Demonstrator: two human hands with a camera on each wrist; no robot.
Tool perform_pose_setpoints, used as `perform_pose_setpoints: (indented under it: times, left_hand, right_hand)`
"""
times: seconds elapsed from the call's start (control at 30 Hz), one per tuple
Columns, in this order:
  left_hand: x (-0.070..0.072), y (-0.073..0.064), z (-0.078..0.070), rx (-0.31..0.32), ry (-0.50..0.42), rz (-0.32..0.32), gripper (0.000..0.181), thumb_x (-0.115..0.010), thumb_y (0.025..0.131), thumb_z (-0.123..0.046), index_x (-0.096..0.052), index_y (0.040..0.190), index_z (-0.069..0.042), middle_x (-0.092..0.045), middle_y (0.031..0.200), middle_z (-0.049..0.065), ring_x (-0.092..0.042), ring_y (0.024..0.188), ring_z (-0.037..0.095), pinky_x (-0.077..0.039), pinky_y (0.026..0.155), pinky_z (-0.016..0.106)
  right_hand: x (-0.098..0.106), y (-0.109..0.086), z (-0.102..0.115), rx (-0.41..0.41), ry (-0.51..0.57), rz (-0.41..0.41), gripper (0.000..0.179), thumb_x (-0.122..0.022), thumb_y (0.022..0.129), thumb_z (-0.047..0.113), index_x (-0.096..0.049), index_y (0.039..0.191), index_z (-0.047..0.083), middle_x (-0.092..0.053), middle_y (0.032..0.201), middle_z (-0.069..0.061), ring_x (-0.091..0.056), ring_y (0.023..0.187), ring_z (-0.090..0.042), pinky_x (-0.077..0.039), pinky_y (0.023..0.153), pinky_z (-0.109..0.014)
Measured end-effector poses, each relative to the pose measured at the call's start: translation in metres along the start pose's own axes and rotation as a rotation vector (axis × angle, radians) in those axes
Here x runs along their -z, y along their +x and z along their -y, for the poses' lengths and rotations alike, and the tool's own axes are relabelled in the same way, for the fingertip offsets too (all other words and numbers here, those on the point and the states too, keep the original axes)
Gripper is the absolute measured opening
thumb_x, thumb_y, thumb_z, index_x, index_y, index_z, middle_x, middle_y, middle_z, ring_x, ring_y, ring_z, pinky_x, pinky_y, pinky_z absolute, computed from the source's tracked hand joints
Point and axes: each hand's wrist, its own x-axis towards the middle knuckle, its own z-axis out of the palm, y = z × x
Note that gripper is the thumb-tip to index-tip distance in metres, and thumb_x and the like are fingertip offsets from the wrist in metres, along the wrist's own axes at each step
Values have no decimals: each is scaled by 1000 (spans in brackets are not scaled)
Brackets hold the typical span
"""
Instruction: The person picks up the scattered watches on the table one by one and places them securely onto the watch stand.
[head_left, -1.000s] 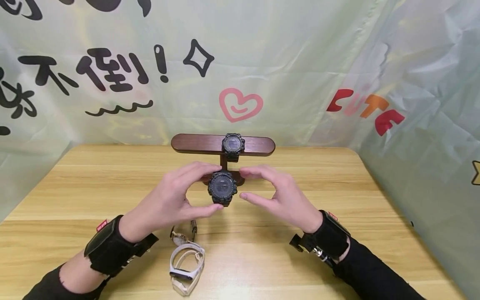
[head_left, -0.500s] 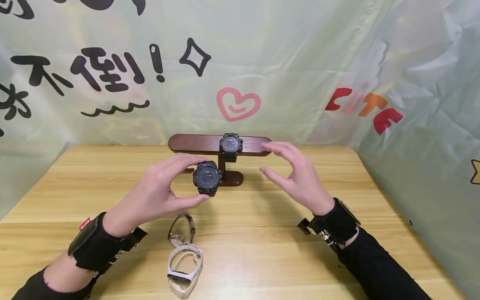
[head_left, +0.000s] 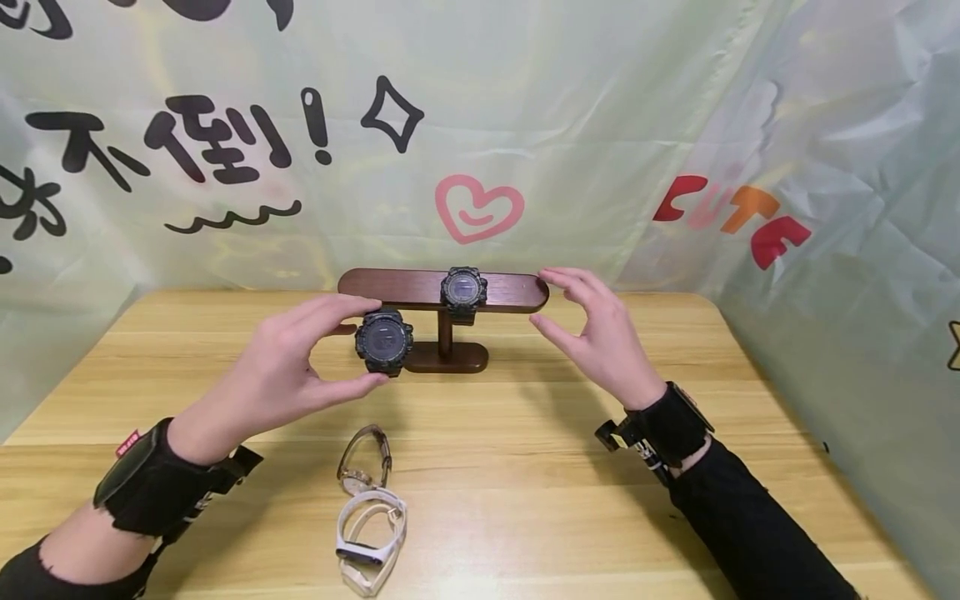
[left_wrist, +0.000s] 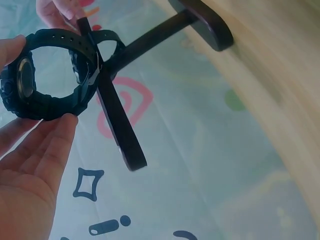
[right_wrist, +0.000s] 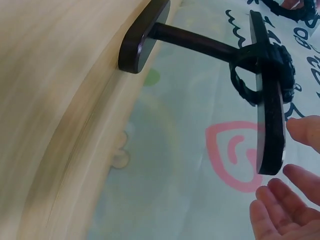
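Observation:
In the head view my left hand [head_left: 288,354] pinches a black digital watch [head_left: 384,340] between thumb and fingers, just in front of the left half of a dark wooden watch stand [head_left: 390,286]. The left wrist view shows that watch's strap [left_wrist: 60,37] as a closed loop beside the bar, not around it. A second black watch [head_left: 463,287] is strapped around the bar, right of its post. My right hand [head_left: 600,337] has thumb and fingers spread about the bar's right end and holds nothing; whether it touches the bar I cannot tell.
Nearer on the wooden table [head_left: 525,500] lie a small metal-banded watch [head_left: 356,481] and a white fitness band [head_left: 371,542] with another pale strap by it. The stand's foot [head_left: 450,358] rests near the back. A printed cloth [head_left: 585,150] hangs behind.
My left hand has carried the black watch leftward and away from me, from before the post to the bar's left half. My right hand has moved right and back to the bar's end.

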Motion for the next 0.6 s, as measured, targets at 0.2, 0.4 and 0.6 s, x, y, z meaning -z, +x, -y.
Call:
perform_pose_setpoints:
  times: [0.2, 0.4, 0.6]
  left_hand:
    - [9, -3, 4, 24, 39, 9, 74, -97, 77, -30, -67, 141, -7, -75, 130, 10, -75, 110, 25, -60, 97, 25]
    - [18, -6, 10, 33, 69, 1, 73, -95, 79, -32, -67, 141, -7, -76, 129, 10, -74, 111, 25, -59, 98, 23]
    - [26, -10, 16, 48, 94, -9, 73, -95, 78, -33, -68, 141, -9, -76, 129, 9, -73, 112, 25, -41, 105, 3]
  right_hand:
    - [-3, 4, -6, -46, 14, 26, 56, -81, 98, 20, -62, 149, 6, -64, 144, -15, -66, 126, -34, -57, 109, -52]
    - [-5, 5, -8, -61, 27, 39, 56, -80, 99, 20, -62, 150, 7, -65, 141, -15, -67, 126, -32, -58, 109, -51]
    - [-6, 5, -10, -63, 32, 33, 55, -79, 100, 23, -62, 150, 7, -65, 141, -15, -64, 127, -31, -59, 106, -50]
